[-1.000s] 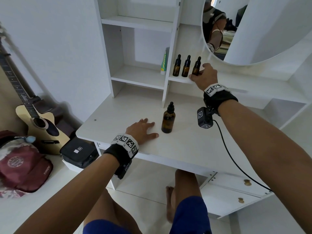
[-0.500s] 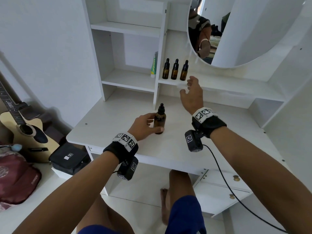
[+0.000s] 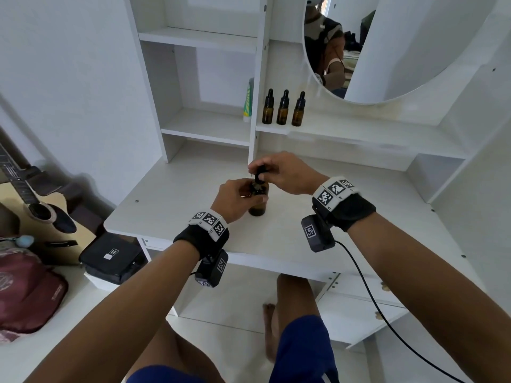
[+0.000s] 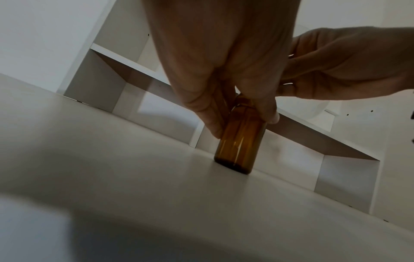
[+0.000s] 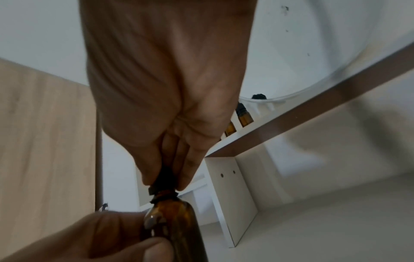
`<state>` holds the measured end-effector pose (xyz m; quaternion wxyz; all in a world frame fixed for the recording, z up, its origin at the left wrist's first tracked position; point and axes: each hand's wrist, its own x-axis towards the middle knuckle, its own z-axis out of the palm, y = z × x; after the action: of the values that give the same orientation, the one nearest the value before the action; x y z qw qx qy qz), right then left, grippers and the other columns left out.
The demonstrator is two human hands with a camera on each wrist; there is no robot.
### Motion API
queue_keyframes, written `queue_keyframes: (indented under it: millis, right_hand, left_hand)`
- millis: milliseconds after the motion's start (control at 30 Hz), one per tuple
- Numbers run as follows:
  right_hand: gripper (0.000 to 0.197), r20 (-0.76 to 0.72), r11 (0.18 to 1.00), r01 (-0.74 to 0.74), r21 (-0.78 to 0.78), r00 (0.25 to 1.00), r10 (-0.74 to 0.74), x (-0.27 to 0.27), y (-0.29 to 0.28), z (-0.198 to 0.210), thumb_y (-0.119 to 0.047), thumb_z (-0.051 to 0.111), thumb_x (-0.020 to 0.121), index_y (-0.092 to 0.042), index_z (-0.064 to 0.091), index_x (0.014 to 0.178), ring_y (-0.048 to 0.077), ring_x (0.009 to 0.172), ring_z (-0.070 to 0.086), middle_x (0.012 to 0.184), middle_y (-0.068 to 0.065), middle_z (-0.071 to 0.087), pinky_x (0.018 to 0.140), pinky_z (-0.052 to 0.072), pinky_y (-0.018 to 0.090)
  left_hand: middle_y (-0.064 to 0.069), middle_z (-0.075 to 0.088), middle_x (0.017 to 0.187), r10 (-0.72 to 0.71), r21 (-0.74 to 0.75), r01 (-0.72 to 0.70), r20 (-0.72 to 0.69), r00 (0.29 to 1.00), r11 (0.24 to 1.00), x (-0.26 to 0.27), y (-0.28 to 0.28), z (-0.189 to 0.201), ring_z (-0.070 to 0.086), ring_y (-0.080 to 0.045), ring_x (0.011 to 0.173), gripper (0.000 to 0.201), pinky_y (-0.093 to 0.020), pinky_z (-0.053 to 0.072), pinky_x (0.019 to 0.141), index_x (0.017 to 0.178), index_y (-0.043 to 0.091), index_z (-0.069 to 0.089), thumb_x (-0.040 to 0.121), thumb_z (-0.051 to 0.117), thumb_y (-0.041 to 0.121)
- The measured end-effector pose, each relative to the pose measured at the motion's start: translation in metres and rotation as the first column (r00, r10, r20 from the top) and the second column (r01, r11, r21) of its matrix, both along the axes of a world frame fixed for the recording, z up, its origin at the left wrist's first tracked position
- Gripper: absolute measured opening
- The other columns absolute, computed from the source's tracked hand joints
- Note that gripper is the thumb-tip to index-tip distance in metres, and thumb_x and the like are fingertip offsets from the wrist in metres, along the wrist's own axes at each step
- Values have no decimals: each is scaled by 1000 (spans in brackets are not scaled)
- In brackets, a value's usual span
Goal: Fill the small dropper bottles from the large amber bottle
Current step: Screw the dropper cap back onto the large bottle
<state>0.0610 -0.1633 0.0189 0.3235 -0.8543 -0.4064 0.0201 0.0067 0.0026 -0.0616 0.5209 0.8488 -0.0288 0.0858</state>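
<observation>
Large amber bottle [image 3: 257, 208] upright on the white counter [image 3: 290, 233], near its middle. Gripped round the body by the left hand [image 3: 236, 199], fingers curled. Black dropper cap [image 3: 259, 172] pinched from above by the right hand [image 3: 284, 172] (thumb and fingertips closed on it). Three small dropper bottles [image 3: 282, 109] in a row on the shelf [image 3: 359, 134] behind, capped, under the round mirror [image 3: 387, 45].

I am in a bedroom at home, seated at a white dressing unit: its surface [image 3: 290, 241] carries open shelves [image 3: 204, 128] and a round mirror [image 3: 387, 51]. To my left an acoustic guitar [image 3: 36, 214] leans against the wall, with a black pouch [image 3: 110, 257] and a maroon bag [image 3: 25, 297] lying close by.
</observation>
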Motion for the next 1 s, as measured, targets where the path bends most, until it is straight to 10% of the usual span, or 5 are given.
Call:
queue_keyframes:
  millis: [233,500,600,733,1000]
  right_hand:
    - [27,-150,999,-37,8,988,38,4,-2,5,4,62,91,-1,66,117,12,105,66,112,8,71,92,51,14]
    - [60,114,964,243,-110,966,-230,-13,10,8,-46,78,78,-18,56,125,5,74,59,84,-4,63,72,52,24]
    - [72,29,973,187,-133,982,-184,-14,8,8,-38,80,78,-16,46,137,11,90,61,105,0,64,84,53,25]
    - [38,46,990,82,-114,996,-77,-11,3,8,-10,75,83,-10,67,120,10,101,63,113,2,69,94,51,21]
    - [51,81,956,242,-166,970,-231,-13,9,8,-40,79,79,-14,59,118,12,85,63,96,-1,66,78,53,24]
  left_hand:
    - [2,75,104,-8,-28,8,-15,1000,1000,2,1,-2,70,-10,96,49,-36,55,95,115,16,70,72,82,34]
    - [2,75,99,-17,-16,17,-16,1000,1000,1,2,0,71,-8,94,41,-34,55,93,109,16,71,73,82,32]
    - [3,76,96,-32,-38,32,-8,999,999,1,2,0,71,-9,93,37,-36,55,93,106,20,73,72,81,31]
    - [2,75,102,-25,-38,25,-6,1000,999,1,0,-1,70,-9,96,44,-34,54,95,114,16,70,74,82,28]
    - [2,75,99,-19,-34,19,-2,1000,999,0,1,-1,71,-7,94,39,-31,55,93,111,15,71,75,82,26]
